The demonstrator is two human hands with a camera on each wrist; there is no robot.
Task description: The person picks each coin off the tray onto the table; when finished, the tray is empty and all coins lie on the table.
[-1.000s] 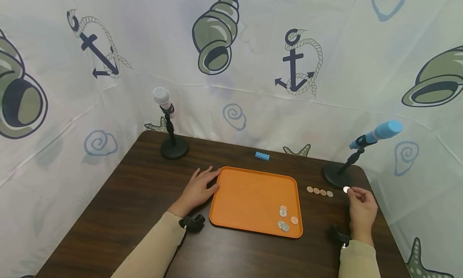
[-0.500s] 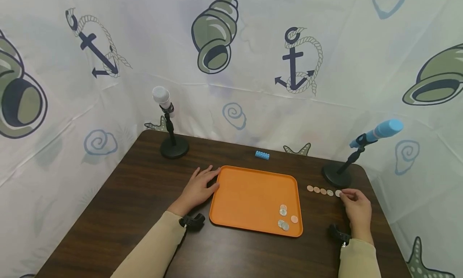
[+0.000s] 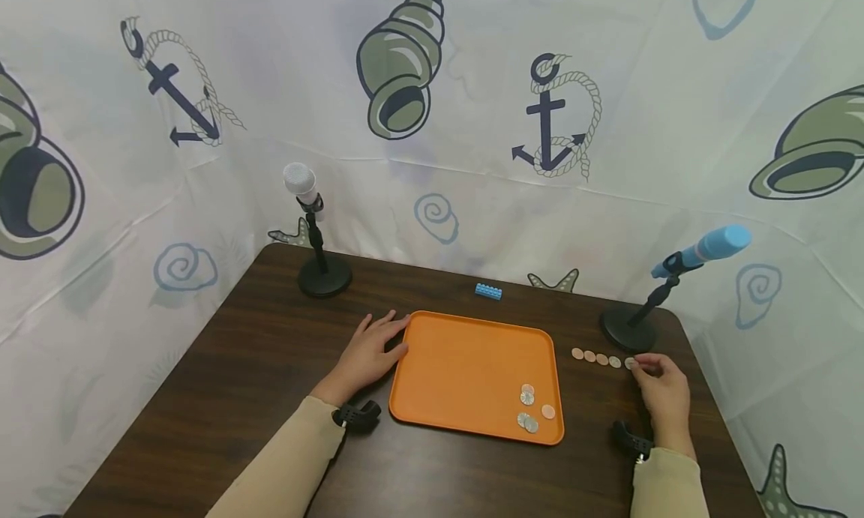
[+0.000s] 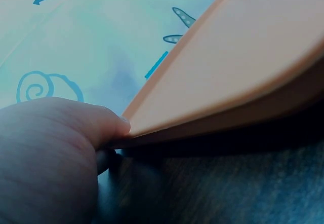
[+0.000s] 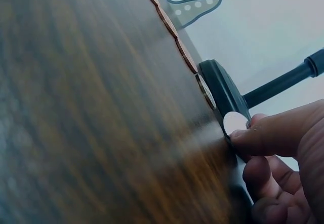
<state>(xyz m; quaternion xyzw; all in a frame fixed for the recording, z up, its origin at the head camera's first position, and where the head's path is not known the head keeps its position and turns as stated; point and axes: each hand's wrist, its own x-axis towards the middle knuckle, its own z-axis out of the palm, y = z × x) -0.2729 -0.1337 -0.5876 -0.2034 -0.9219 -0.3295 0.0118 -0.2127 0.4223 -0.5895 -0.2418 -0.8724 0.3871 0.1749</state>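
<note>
Between thumb and fingertips my right hand (image 3: pixel 664 393) pinches a silver coin (image 5: pixel 235 123), tilted up off the table in the right wrist view. It is at the right end of a row of coins (image 3: pixel 602 359) lying edge to edge, copper ones on the left and a silver one nearest the hand. My left hand (image 3: pixel 367 359) lies with spread fingers at the left edge of an orange tray (image 3: pixel 466 368), thumb and fingertips touching its rim. Several copper and silver coins (image 3: pixel 530 423) lie in the tray's near right part, some overlapping.
Behind the row stands a blue microphone (image 3: pixel 715 244) on a black round-based stand (image 3: pixel 628 327), close to the right hand. A white microphone (image 3: pixel 301 181) on a similar stand is at the back left. A small blue toy brick (image 3: pixel 489 291) lies behind the tray.
My right hand has moved left with the silver coin, bringing it from near the stand's base to the right end of the row. The left hand and tray have stayed put.
</note>
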